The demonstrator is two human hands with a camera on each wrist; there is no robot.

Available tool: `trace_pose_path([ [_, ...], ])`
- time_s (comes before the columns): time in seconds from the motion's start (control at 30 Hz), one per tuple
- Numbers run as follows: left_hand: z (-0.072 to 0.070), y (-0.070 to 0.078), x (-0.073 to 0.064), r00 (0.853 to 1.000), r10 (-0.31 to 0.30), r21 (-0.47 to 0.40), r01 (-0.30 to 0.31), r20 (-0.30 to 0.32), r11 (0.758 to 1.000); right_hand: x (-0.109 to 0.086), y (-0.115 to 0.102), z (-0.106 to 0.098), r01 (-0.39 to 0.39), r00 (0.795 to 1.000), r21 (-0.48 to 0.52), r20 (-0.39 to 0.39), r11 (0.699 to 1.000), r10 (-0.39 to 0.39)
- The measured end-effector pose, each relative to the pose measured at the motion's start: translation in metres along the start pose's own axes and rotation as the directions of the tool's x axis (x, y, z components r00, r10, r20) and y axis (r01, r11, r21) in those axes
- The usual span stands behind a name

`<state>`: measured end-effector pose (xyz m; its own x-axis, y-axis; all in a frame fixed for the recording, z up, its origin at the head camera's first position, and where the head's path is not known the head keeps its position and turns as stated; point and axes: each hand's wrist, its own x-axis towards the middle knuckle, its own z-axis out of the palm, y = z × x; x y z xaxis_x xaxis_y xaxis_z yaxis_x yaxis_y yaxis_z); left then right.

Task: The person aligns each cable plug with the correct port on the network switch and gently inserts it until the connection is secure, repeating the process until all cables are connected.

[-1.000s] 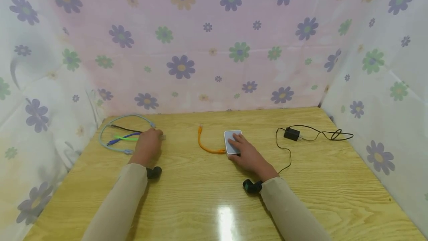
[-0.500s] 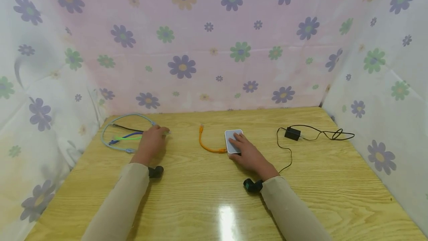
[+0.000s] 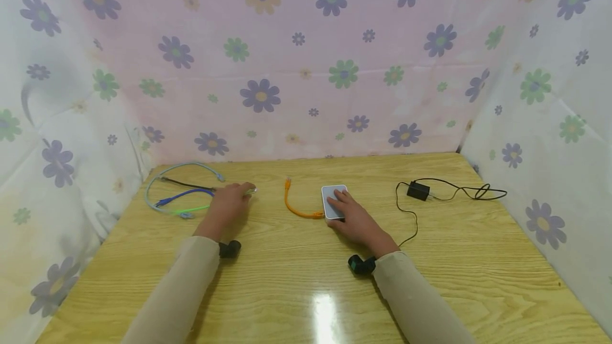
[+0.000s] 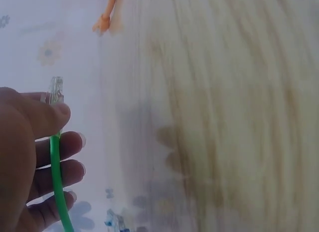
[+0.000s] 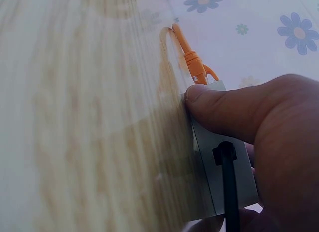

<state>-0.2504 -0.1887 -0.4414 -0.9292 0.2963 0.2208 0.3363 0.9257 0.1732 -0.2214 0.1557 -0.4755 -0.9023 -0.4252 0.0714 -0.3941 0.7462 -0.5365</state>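
My left hand (image 3: 229, 205) pinches the clear plug (image 4: 57, 90) of a green Ethernet cable (image 4: 56, 162) between thumb and index finger; the other fingers are bent behind the cable. Its tail trails left over the table. My right hand (image 3: 356, 222) grips a small white network switch (image 3: 328, 195) with a grey top, thumb along its near side and fingers spread over the top. One end of an orange Ethernet cable (image 5: 195, 65) is at the switch's side; its other end lies loose. A black power lead (image 5: 230, 187) is plugged into the side by my thumb.
At the left lie a pale blue Ethernet cable (image 3: 147, 187) in a loop, a black cable (image 3: 181, 182) and a blue cable (image 3: 184, 194). A black power adapter (image 3: 418, 191) with its cord rests at the right. Flowered cloth (image 3: 306, 94) walls the wooden table (image 3: 287, 280).
My left hand has moved right, drawing the green cable out from among the other cables, its tail sliding along. The right hand and the switch have stayed in place.
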Motion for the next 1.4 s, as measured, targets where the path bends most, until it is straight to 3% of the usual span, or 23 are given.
trace_pose_path([
  [0.27, 0.006, 0.013, 0.003, 0.999, 0.035, -0.018, -0.035, 0.017, 0.999, 0.000, 0.000, 0.000, 0.004, 1.000, -0.003, -0.002, 1.000, -0.004],
  [0.77, 0.019, 0.034, 0.004, 0.989, 0.149, -0.013, -0.150, -0.020, 0.989, 0.000, -0.001, -0.001, -0.007, 1.000, 0.013, 0.008, 1.000, 0.007],
  [1.17, 0.020, 0.053, 0.003, 0.995, 0.100, -0.088, -0.097, 0.026, 0.991, 0.000, 0.000, 0.000, -0.008, 1.000, 0.005, 0.005, 1.000, 0.008],
  [1.4, 0.024, 0.059, 0.003, 0.994, 0.062, -0.159, -0.048, 0.087, 0.986, 0.001, 0.002, 0.001, -0.007, 1.000, 0.003, 0.002, 1.000, 0.007],
])
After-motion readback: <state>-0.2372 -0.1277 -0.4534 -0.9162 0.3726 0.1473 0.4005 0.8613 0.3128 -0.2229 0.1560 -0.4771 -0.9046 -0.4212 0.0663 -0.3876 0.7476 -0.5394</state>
